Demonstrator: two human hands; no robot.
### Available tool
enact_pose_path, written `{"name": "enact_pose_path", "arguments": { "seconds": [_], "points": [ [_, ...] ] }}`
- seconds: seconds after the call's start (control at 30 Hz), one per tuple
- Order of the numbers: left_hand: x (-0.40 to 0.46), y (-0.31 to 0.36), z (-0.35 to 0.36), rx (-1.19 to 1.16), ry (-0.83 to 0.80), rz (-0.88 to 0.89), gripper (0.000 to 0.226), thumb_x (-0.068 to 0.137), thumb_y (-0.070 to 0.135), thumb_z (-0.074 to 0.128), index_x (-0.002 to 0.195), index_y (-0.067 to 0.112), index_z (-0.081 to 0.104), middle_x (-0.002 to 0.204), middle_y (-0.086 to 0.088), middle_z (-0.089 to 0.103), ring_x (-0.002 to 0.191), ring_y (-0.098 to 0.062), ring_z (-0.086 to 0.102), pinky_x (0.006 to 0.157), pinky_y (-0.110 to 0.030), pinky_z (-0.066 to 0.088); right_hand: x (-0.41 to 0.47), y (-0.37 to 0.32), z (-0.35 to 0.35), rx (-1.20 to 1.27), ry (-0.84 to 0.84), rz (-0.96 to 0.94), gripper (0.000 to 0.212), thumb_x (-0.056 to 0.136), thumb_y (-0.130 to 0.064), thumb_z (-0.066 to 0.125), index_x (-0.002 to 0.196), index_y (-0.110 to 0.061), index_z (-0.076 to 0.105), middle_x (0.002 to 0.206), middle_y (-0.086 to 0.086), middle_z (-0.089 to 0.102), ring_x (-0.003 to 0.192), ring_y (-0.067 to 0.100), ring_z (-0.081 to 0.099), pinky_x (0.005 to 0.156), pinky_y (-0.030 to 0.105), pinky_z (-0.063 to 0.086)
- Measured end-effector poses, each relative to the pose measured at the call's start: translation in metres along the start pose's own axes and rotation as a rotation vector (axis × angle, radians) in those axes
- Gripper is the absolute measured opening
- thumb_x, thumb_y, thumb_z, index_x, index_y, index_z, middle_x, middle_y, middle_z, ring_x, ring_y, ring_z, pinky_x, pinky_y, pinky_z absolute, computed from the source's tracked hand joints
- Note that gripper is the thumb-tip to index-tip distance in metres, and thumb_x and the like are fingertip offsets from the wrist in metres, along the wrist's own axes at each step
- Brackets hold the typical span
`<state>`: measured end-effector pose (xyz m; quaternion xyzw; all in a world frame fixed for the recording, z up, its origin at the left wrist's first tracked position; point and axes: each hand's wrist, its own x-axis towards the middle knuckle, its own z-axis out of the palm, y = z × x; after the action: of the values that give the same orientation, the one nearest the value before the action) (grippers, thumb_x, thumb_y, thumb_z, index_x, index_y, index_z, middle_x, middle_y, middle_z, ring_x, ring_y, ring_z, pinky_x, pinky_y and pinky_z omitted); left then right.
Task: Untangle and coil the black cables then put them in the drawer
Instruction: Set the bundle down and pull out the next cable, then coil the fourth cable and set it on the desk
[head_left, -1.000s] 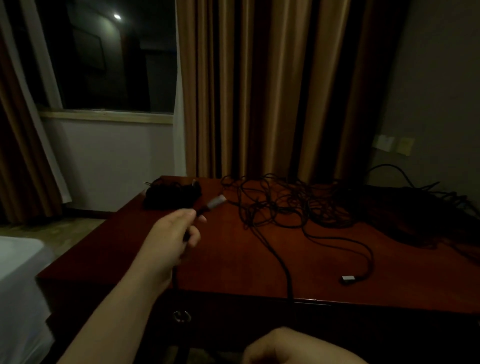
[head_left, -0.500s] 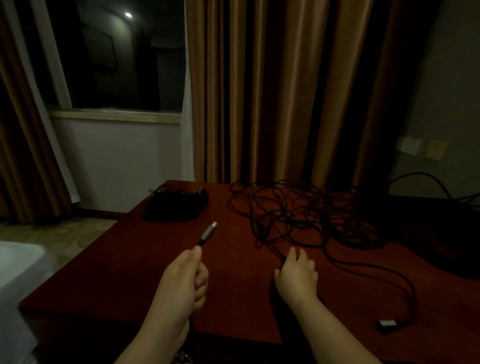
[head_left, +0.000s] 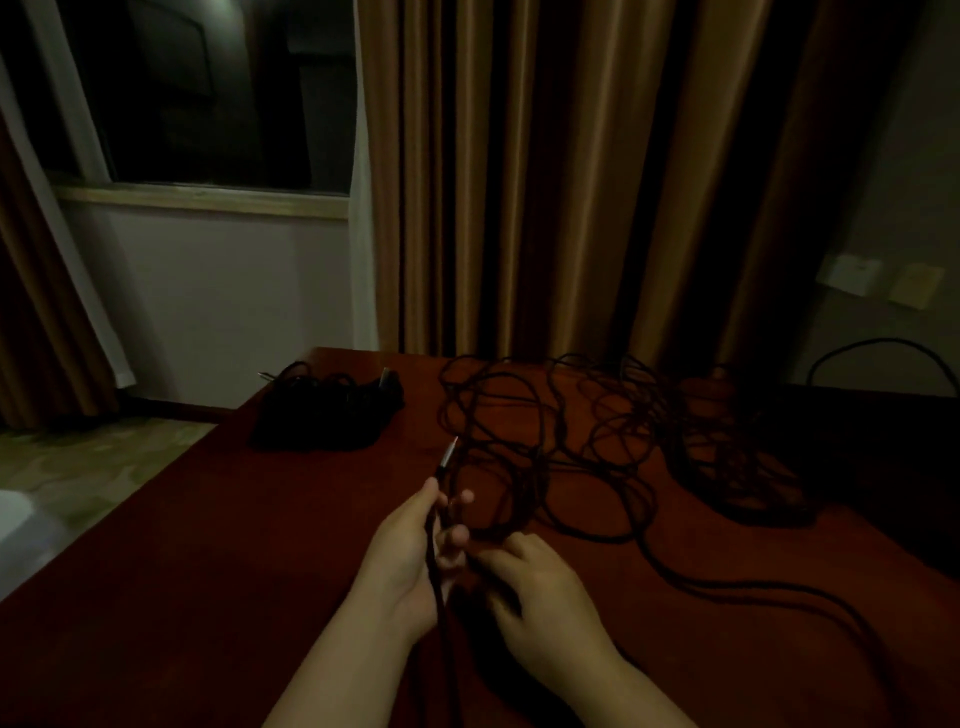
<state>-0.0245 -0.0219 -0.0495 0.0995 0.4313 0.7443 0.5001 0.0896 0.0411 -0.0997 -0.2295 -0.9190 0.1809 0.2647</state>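
A tangle of thin black cables (head_left: 597, 431) sprawls over the far middle and right of the dark red table (head_left: 208, 571). My left hand (head_left: 410, 556) grips one black cable just below its silver plug (head_left: 448, 453), which points up and away. My right hand (head_left: 540, 587) is close beside it, fingers pinched on the same cable where it loops down. A strand runs from the hands toward the table's near edge. A second heap of black cable (head_left: 327, 410) lies at the far left corner. No drawer is in view.
Tan curtains (head_left: 545, 182) hang behind the table, with a dark window (head_left: 208, 93) at the left. Wall sockets (head_left: 878, 275) sit at the right above a dark surface with another black cable (head_left: 883, 348). A pale bed corner (head_left: 21, 530) lies at the far left.
My right hand has come up from the table to the left hand and taken hold of the cable. The left hand and plug have shifted right, toward the tangle. The view has moved closer.
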Motion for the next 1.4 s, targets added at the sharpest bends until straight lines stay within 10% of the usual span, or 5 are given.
{"name": "enact_pose_path", "arguments": {
  "seconds": [0.37,0.7,0.9,1.1,1.4],
  "points": [
    [-0.024,0.026,0.004,0.497,-0.275,0.444,0.037,0.088,0.04,0.044,0.068,0.01,0.035,0.054,0.001,0.034,0.032,-0.005,0.02,0.033,-0.012,0.019,0.06,0.018,-0.036,1.129,0.144,0.732,0.052,0.092,-0.039,0.053,0.141,-0.031,0.036,0.113,0.002,0.06,0.078,0.015,0.058,0.061,0.024,0.045],
    [-0.016,0.07,0.008,0.307,-0.193,0.695,0.036,0.094,0.037,0.042,0.067,0.014,0.034,0.053,0.005,0.035,0.03,-0.004,0.02,0.038,-0.022,0.009,0.052,0.013,-0.028,-0.516,-0.214,0.157,0.028,0.098,-0.017,0.036,0.121,-0.018,0.051,0.121,0.004,0.049,0.11,0.024,0.049,0.091,0.035,0.037],
    [-0.021,0.08,0.008,0.507,-0.06,0.6,0.037,0.102,0.025,0.035,0.068,0.012,0.037,0.06,-0.002,0.051,0.031,-0.006,0.025,0.031,-0.014,0.016,0.071,0.029,-0.083,0.414,0.064,0.751,0.049,0.096,-0.01,0.046,0.143,-0.021,0.038,0.116,0.01,0.059,0.098,0.028,0.058,0.075,0.032,0.048],
    [-0.024,0.054,0.009,0.7,0.222,0.579,0.038,0.102,0.029,0.031,0.072,0.011,0.043,0.067,0.018,0.065,0.034,-0.006,0.043,0.045,-0.025,0.031,0.032,-0.04,-0.093,0.269,0.577,0.229,0.031,0.093,-0.003,0.046,0.104,-0.023,0.066,0.117,-0.01,0.059,0.113,0.001,0.053,0.096,0.013,0.04],
    [-0.102,0.084,0.006,0.125,0.019,0.344,0.036,0.101,0.029,0.034,0.073,0.012,0.048,0.037,0.005,0.032,0.026,-0.005,0.021,0.029,-0.013,0.015,-0.061,-0.117,-0.084,0.666,-0.331,0.278,0.024,0.091,-0.028,0.057,0.07,-0.036,0.064,0.056,-0.015,0.058,0.055,-0.006,0.052,0.058,0.01,0.04]
  ]
}}
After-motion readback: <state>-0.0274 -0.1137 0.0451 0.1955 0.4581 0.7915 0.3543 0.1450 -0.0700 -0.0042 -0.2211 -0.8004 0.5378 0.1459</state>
